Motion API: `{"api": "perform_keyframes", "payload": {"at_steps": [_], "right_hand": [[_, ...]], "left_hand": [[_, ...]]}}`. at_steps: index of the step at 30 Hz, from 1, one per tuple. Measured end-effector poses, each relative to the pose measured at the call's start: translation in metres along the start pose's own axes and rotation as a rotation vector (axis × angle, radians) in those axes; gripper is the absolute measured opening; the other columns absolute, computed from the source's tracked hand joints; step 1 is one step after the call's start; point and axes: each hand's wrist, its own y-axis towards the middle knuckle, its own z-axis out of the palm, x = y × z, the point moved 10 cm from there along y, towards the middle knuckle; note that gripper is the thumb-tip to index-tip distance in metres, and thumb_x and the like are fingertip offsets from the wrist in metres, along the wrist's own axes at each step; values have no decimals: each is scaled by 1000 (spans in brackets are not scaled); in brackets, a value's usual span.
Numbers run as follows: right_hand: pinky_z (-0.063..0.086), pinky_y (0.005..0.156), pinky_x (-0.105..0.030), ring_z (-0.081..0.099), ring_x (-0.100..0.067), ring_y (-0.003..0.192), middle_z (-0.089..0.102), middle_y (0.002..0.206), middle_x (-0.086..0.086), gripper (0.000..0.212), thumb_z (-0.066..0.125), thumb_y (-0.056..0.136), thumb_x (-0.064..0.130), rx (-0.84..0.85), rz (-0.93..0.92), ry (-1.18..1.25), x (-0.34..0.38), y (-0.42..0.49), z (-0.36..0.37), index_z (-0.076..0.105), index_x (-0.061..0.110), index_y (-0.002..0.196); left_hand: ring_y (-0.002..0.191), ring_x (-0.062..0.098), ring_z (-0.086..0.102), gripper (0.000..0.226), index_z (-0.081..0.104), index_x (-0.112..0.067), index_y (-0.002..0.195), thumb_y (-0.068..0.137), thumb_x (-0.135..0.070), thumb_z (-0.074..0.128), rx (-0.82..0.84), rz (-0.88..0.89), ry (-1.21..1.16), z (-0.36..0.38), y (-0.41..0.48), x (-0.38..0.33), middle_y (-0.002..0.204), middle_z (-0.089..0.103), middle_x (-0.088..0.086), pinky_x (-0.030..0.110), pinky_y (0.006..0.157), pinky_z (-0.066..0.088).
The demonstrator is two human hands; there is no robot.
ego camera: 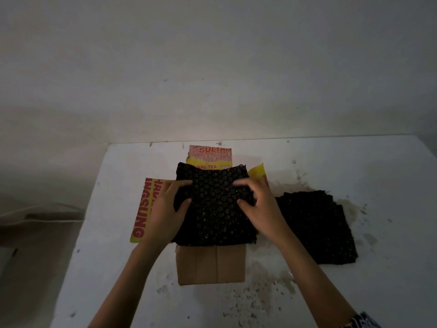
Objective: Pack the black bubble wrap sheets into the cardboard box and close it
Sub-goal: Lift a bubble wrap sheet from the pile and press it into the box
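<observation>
A cardboard box (210, 265) stands at the middle of the white table, its printed yellow and red flaps spread to the left, back and right. A black bubble wrap sheet (214, 209) lies over the box's open top and hides the inside. My left hand (169, 209) grips the sheet's left edge, thumb on top. My right hand (259, 204) pinches the sheet near its right edge. A stack of more black bubble wrap sheets (316, 227) lies flat on the table to the right of the box.
The white table (354, 174) is stained and speckled around the stack and in front of the box. Its far edge meets a plain wall. The left edge drops off beside the box's left flap (142, 209).
</observation>
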Motion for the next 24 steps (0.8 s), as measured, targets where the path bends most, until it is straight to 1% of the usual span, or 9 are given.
{"api": "perform_keyframes", "payload": {"at_steps": [2,4,8,12,15,17,19,21,24], "right_hand": [[21,109,-18,34,-13,130,39,139,-4,36,63,86,10,56,30,-120,-4,1,11,59,16,120],[18,104,-12,28,-16,136,30,146,-5,46,64,86,14,157,46,-218,-7,3,24,51,12,130],[27,109,-26,27,-22,138,15,154,-5,60,62,88,14,286,20,-462,-7,4,43,35,10,141],[39,102,-36,38,-30,128,23,150,-10,50,62,87,14,377,-7,-701,-8,5,55,44,4,132],[43,93,-40,45,-32,115,36,136,-13,33,62,86,15,399,-60,-863,-5,7,63,54,5,116],[44,92,-40,45,-32,114,36,135,-15,28,61,86,15,384,-97,-928,-1,7,66,56,5,112],[42,99,-41,38,-36,125,26,144,-19,40,63,87,19,377,-109,-941,-1,4,65,51,5,122],[36,107,-43,23,-38,137,8,154,-20,56,63,87,26,368,-104,-918,3,0,59,41,7,134],[16,115,-44,9,-32,143,-1,157,-14,69,63,86,33,377,-190,-919,19,-4,49,30,13,142]], "left_hand": [[118,23,48,47,47,-14,130,86,-15,63,106,-1,77,8,4,6,131,47,10,24,94,38],[123,25,45,60,41,-15,136,82,-23,67,210,5,176,16,7,11,138,42,9,33,104,35],[134,23,33,77,24,-19,145,82,-35,65,389,39,492,34,10,21,149,28,6,34,112,17],[138,23,25,76,16,-15,147,86,-27,60,504,90,644,50,9,23,152,20,9,35,112,14],[134,23,32,66,23,-12,144,87,-18,57,527,157,740,58,8,15,147,27,10,35,109,21],[129,23,37,61,28,-13,141,87,-15,55,522,179,781,60,8,12,144,31,11,33,105,25],[128,24,38,60,28,-13,140,87,-16,56,501,182,780,59,8,11,145,29,12,33,104,26],[132,28,32,66,23,-15,142,87,-24,58,454,179,776,52,6,5,147,22,14,35,108,26],[139,31,19,77,19,-16,146,85,-41,60,384,216,805,41,3,-5,152,13,14,41,115,18]]}}
